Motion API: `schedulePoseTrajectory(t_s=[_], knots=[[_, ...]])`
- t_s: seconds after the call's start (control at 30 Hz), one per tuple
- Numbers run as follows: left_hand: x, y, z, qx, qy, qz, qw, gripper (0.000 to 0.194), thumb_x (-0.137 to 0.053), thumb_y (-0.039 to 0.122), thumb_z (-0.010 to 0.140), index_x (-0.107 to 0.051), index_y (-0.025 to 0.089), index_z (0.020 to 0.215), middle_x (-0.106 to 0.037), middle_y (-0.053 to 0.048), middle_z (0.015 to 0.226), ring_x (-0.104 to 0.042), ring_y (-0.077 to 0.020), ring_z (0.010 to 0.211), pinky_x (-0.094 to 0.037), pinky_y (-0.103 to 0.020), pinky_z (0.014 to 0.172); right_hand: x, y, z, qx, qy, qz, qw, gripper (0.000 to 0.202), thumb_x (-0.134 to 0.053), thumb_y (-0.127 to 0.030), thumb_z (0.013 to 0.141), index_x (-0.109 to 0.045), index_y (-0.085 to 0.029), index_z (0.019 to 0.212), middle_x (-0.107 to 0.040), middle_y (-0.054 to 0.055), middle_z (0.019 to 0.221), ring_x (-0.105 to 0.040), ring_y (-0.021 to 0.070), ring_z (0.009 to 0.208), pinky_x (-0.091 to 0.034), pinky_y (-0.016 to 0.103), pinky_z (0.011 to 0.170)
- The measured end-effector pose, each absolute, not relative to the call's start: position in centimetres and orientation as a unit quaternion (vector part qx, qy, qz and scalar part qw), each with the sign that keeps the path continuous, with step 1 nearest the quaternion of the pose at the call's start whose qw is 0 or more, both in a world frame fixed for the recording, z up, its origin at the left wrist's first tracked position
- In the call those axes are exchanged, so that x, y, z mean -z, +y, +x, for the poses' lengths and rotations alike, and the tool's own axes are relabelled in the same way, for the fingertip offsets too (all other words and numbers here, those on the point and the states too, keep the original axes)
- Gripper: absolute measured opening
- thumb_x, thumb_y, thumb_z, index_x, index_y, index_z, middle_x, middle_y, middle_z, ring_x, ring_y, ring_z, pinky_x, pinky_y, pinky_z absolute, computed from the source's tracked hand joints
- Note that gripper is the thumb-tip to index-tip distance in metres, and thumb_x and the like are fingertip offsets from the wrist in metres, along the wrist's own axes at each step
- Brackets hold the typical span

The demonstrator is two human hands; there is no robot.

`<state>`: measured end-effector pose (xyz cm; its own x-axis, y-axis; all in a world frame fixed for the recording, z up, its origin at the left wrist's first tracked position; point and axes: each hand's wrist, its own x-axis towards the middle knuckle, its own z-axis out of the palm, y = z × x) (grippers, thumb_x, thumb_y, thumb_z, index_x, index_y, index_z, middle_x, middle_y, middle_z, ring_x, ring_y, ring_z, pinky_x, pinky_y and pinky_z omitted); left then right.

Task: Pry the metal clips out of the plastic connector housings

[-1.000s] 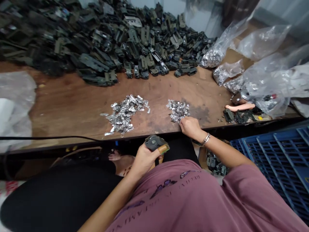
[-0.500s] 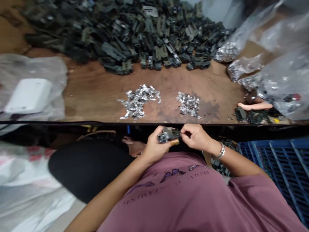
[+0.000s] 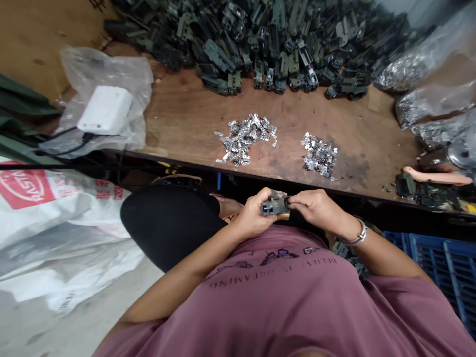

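A dark grey plastic part [image 3: 274, 206] is held over my lap, just below the table's front edge, with my left hand [image 3: 256, 216] wrapped round its left side. My right hand [image 3: 314, 208] is pinched at the part's right end; anything between those fingertips is too small to tell. Under the part a yellowish-brown piece [image 3: 283, 216] shows. On the table [image 3: 178, 116] lie two heaps of small shiny metal pieces, a larger one [image 3: 247, 138] and a smaller one [image 3: 320, 154].
Many dark plastic parts [image 3: 223, 54] are piled at the back. Clear bags of metal pieces [image 3: 409, 67] stand at the right. A white box [image 3: 106, 110] lies on plastic at the left. Blue crates [image 3: 442, 263] are low right, a white sack [image 3: 67, 233] low left.
The view has swung left, so the table's things appear further right. My right fingers have come in against the part's right end, and my left hand still holds it.
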<state>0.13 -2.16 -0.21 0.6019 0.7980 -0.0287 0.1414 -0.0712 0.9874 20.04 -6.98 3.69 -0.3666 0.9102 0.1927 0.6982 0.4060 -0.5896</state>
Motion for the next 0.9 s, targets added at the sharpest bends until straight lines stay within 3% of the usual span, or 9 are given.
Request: schedulePoseTrajectory(t_s=[0.1, 0.2, 0.3, 0.4, 0.6, 0.9], knots=[[0.7, -2.1, -0.2, -0.288, 0.362, 0.644, 0.610, 0.042, -0.080, 0.038, 0.066, -0.061, 0.017, 0.096, -0.072, -0.008, 0.100, -0.068, -0.0196, 0.087, -0.054, -0.033, 0.081, -3.6, -7.3, 20.3, -0.211, -0.780, -0.493, 0.323, 0.014, -0.057, -0.019, 0.093, -0.070, -0.023, 0.093, -0.070, 0.001, 0.075, -0.064, 0.0121, 0.064, -0.051, 0.023, 0.060], [0.8, -2.2, -0.3, -0.286, 0.363, 0.631, 0.623, 0.045, -0.082, 0.039, 0.063, -0.061, 0.017, 0.097, -0.072, -0.007, 0.095, -0.068, -0.0190, 0.084, -0.054, -0.032, 0.079, -3.0, -7.8, 19.9, -0.156, -0.783, -0.477, 0.367, 0.018, -0.056, -0.015, 0.091, -0.067, -0.023, 0.103, -0.072, 0.005, 0.087, -0.068, 0.0158, 0.078, -0.056, 0.028, 0.069], [0.5, -2.3, -0.2, -0.284, 0.358, 0.638, 0.619, 0.045, -0.084, 0.037, 0.062, -0.062, 0.017, 0.096, -0.072, -0.006, 0.094, -0.067, -0.0175, 0.082, -0.054, -0.030, 0.076, -2.2, -8.1, 19.3, -0.123, -0.817, -0.445, 0.344, 0.023, -0.049, -0.009, 0.091, -0.062, -0.021, 0.106, -0.071, 0.008, 0.091, -0.068, 0.0179, 0.085, -0.057, 0.030, 0.073], [0.3, -2.3, -0.1, -0.276, 0.365, 0.641, 0.617, 0.043, -0.084, 0.037, 0.062, -0.061, 0.018, 0.093, -0.071, -0.004, 0.092, -0.065, -0.0160, 0.079, -0.053, -0.027, 0.072, -1.7, -7.9, 19.0, -0.103, -0.834, -0.439, 0.319, 0.024, -0.045, -0.007, 0.089, -0.058, -0.018, 0.105, -0.068, 0.009, 0.088, -0.066, 0.0186, 0.080, -0.055, 0.030, 0.066], [0.8, -1.8, -0.3, -0.228, 0.383, 0.641, 0.625, 0.036, -0.082, 0.033, 0.061, -0.054, 0.018, 0.078, -0.058, 0.005, 0.067, -0.052, -0.0096, 0.060, -0.044, -0.021, 0.056, -1.2, -7.3, 19.8, -0.114, -0.844, -0.430, 0.298, 0.024, -0.044, -0.006, 0.088, -0.052, -0.018, 0.107, -0.065, 0.006, 0.082, -0.060, 0.0157, 0.069, -0.050, 0.027, 0.060], [1.5, -1.6, -0.4, -0.216, 0.391, 0.633, 0.632, 0.034, -0.080, 0.028, 0.062, -0.053, 0.018, 0.079, -0.057, 0.005, 0.069, -0.053, -0.0101, 0.063, -0.044, -0.022, 0.061, 0.6, -7.6, 19.3, -0.092, -0.832, -0.437, 0.329, 0.020, -0.048, -0.005, 0.088, -0.052, -0.018, 0.103, -0.067, 0.006, 0.083, -0.064, 0.0147, 0.070, -0.052, 0.026, 0.061]])
